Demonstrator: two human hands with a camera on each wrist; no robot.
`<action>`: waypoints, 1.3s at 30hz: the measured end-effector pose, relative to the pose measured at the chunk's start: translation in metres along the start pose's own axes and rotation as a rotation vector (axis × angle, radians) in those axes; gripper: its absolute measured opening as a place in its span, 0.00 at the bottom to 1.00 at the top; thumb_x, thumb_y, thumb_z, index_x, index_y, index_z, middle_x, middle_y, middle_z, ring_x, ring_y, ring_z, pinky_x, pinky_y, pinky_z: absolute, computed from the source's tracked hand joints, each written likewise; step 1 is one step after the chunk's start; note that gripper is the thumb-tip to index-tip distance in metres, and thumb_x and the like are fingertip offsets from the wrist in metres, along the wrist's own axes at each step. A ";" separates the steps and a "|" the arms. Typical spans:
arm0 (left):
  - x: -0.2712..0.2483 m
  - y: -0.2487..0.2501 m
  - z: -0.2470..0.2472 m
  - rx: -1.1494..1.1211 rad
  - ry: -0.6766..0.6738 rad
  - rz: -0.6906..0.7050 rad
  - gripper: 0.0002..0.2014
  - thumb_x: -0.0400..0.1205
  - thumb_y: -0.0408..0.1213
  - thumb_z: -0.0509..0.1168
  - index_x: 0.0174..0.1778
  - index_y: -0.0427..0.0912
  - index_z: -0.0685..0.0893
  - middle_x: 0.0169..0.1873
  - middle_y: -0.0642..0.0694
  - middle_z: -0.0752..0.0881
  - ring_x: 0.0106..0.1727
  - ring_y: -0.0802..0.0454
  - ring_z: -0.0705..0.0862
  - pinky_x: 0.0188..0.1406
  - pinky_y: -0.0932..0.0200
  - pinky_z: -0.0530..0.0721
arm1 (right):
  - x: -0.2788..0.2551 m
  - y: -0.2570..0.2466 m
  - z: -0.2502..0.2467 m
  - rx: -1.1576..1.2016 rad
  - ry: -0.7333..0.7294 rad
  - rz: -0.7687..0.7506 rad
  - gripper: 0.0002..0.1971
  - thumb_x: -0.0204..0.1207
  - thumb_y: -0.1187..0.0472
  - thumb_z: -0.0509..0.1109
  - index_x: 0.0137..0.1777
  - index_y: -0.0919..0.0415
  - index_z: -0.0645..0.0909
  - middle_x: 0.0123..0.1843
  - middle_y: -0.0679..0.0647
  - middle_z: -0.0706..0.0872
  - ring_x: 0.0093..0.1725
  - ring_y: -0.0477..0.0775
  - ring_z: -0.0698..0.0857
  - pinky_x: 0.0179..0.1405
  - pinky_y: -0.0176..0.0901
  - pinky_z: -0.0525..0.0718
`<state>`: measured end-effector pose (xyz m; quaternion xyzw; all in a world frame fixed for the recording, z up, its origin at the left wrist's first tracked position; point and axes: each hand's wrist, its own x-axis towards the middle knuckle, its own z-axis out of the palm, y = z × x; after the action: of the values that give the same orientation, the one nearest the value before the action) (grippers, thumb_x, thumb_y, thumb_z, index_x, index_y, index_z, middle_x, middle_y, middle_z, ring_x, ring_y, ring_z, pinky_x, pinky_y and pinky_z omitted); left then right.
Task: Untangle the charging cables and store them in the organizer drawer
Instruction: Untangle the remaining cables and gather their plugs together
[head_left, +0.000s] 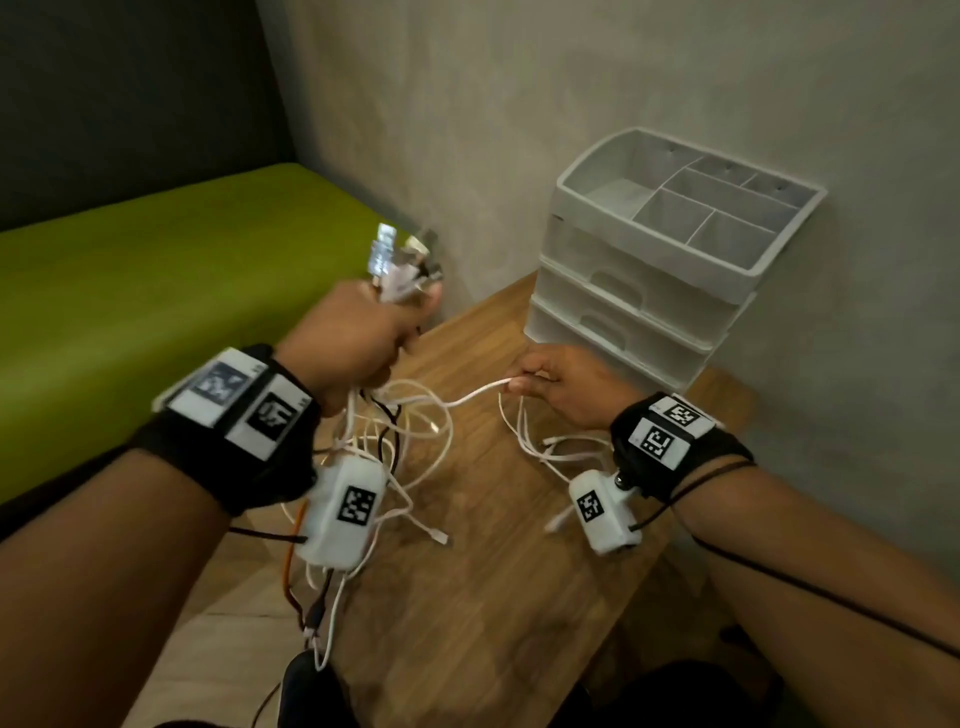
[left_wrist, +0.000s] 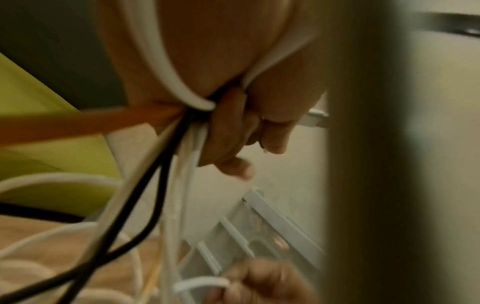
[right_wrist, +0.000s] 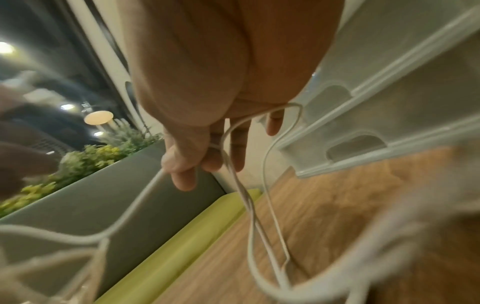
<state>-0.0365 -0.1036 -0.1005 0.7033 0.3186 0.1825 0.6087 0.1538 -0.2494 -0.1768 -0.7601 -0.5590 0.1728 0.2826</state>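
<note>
My left hand (head_left: 358, 332) is raised over the wooden table's left edge and grips a bundle of charging cables (head_left: 400, 431); their plug ends (head_left: 400, 260) stick up above the fist, and white, black and orange strands hang tangled below it (left_wrist: 166, 156). My right hand (head_left: 550, 384) pinches one white cable (head_left: 475, 392) that runs from the bundle, with loose loops (right_wrist: 262, 205) dropping under it onto the table. The white organizer (head_left: 670, 260), with stacked shut drawers and an open compartment tray on top, stands just behind my right hand against the wall.
The wooden table (head_left: 493, 597) holds the hanging cable ends. A green bench cushion (head_left: 156, 291) lies to the left beside a grey wall. Wrist cameras (head_left: 343, 509) hang under both forearms.
</note>
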 end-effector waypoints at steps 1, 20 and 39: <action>0.001 -0.003 0.007 0.096 0.010 -0.010 0.16 0.74 0.50 0.73 0.28 0.42 0.83 0.27 0.35 0.76 0.16 0.52 0.64 0.18 0.66 0.59 | 0.002 -0.005 -0.001 -0.054 0.005 -0.065 0.06 0.78 0.57 0.72 0.48 0.57 0.89 0.45 0.49 0.87 0.47 0.50 0.83 0.53 0.47 0.79; -0.005 0.005 0.018 0.194 0.158 -0.012 0.09 0.60 0.25 0.72 0.23 0.37 0.77 0.23 0.37 0.79 0.16 0.51 0.66 0.20 0.62 0.62 | 0.000 0.021 0.009 -0.204 0.095 0.002 0.10 0.81 0.52 0.67 0.37 0.47 0.76 0.32 0.37 0.76 0.37 0.35 0.73 0.51 0.50 0.71; -0.022 0.025 0.011 0.009 0.343 0.121 0.14 0.66 0.19 0.69 0.34 0.44 0.79 0.24 0.48 0.77 0.14 0.62 0.71 0.16 0.67 0.69 | -0.005 0.029 0.017 -0.433 0.073 0.289 0.07 0.72 0.48 0.74 0.47 0.47 0.89 0.64 0.42 0.76 0.72 0.52 0.66 0.67 0.60 0.60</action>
<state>-0.0401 -0.1280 -0.0758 0.6824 0.3758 0.3347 0.5302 0.1641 -0.2562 -0.2086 -0.8804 -0.4582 0.0605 0.1058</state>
